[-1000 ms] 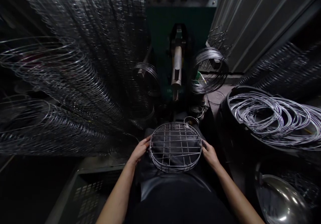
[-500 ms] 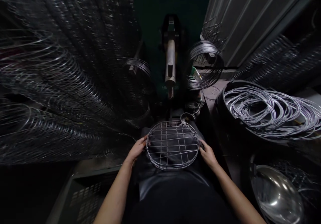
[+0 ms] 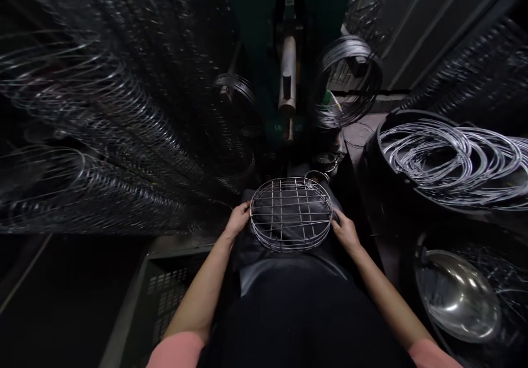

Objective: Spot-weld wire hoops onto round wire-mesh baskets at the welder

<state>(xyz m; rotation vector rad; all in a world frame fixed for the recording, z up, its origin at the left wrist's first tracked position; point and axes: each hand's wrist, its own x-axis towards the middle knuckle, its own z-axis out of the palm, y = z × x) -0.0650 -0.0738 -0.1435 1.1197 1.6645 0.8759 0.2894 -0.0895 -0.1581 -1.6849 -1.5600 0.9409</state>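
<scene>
A round wire rack (image 3: 291, 214), with a grid of crossed wires inside a double rim, lies over my lap. My left hand (image 3: 238, 218) grips its left rim, fingers closed round the edge. On the opposite side my right hand (image 3: 345, 231) holds the right rim, thumb toward me. The fingers under the rim are partly hidden. Beneath the rack is dark, shiny cloth (image 3: 330, 313). Ahead of it stands a machine arm (image 3: 288, 76) with a pale metal cylinder pointing down toward me.
Coiled wire hangs on a holder (image 3: 350, 82) right of the machine. A black tub holds loose wire rings (image 3: 457, 161); below it sits a shiny metal bowl (image 3: 460, 296). Stacked wire hoops (image 3: 124, 115) crowd the left. A green crate (image 3: 144, 296) stands beside my left forearm.
The view has tilted downward and shifted left, so the surroundings appear higher and further right. Both hands keep hold of the rack, which stays over my lap.
</scene>
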